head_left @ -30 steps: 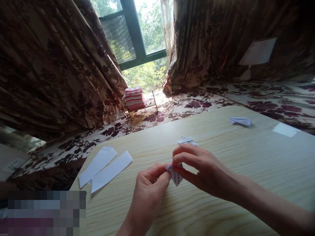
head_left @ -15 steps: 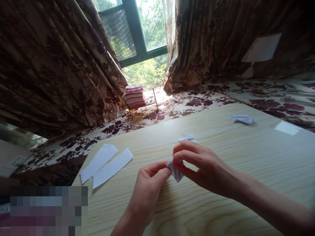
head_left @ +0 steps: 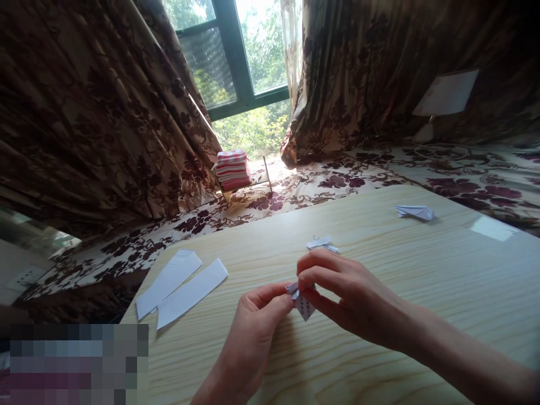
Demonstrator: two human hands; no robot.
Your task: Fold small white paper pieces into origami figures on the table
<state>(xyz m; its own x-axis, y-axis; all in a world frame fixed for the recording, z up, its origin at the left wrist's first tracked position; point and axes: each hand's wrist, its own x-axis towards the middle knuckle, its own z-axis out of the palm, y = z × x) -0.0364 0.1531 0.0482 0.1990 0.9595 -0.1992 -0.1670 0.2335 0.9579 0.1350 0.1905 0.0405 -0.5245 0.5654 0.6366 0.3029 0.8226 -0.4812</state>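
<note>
A small folded paper piece (head_left: 305, 309) with printed characters is held over the wooden table (head_left: 363, 354), its pointed end hanging down. My left hand (head_left: 258, 326) pinches its left corner between thumb and index finger. On its upper right side, my right hand (head_left: 341, 287) grips the paper with its fingertips, which partly hide it. Just beyond my right hand lie small folded paper pieces (head_left: 321, 243). White paper strips (head_left: 192, 293) rest on the left part of the table.
At the far right of the table are a folded paper piece (head_left: 415, 212) and a pale rectangular patch (head_left: 493, 228). Beyond the edge, a small rack holds striped pink cloths (head_left: 233, 170). A lamp (head_left: 447, 93) stands at the back right.
The view has tilted slightly, so things appear a little lower. The paper's upper left part is folded differently between my fingers; both hands keep their grip.
</note>
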